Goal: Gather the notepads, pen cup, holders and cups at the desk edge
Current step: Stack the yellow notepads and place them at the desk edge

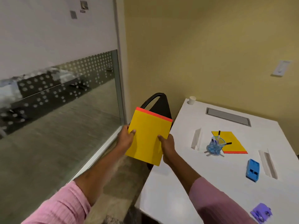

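Note:
Both hands hold a yellow notepad [148, 138] with a red top strip in the air, left of the white desk [178, 183]. My left hand [127, 137] grips its left edge, thumb on the cover. My right hand [168, 150] grips its right edge the same way. A second yellow notepad [233, 141] lies flat on the desk. In front of it stands a blue mesh pen cup [216, 146] with several pens. A white paper cup [192, 100] stands at the far left corner. Clear holders sit at left [196, 140] and right [268, 164].
A black chair [159, 103] stands behind the held notepad, between the desk and a glass wall [64, 97]. On the desk lie a blue stapler-like object [252, 170], a purple object [261, 213] near the front edge, and a grey cable hatch [228, 116].

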### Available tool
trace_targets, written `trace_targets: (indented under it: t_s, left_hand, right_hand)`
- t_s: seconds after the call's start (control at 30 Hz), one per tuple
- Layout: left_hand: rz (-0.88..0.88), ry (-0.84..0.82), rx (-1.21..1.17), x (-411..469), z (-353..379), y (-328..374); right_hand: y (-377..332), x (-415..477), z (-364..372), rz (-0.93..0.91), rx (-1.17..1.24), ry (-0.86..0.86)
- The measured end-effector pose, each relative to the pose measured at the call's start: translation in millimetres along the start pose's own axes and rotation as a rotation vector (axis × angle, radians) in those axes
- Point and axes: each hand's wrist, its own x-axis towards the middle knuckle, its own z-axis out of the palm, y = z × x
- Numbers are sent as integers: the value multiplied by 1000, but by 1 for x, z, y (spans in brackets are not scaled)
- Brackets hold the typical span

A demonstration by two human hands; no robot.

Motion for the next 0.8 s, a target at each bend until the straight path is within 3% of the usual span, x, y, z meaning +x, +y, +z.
trace_targets:
  t_s: [0.3,0.8]
  left_hand:
    - [125,-105,108,56,-106,-10]
    - [180,-191,118,275,-125,-7]
  right_hand:
    - [-15,-3,114,-5,63,35]
    - [-61,174,231,-210,34,129]
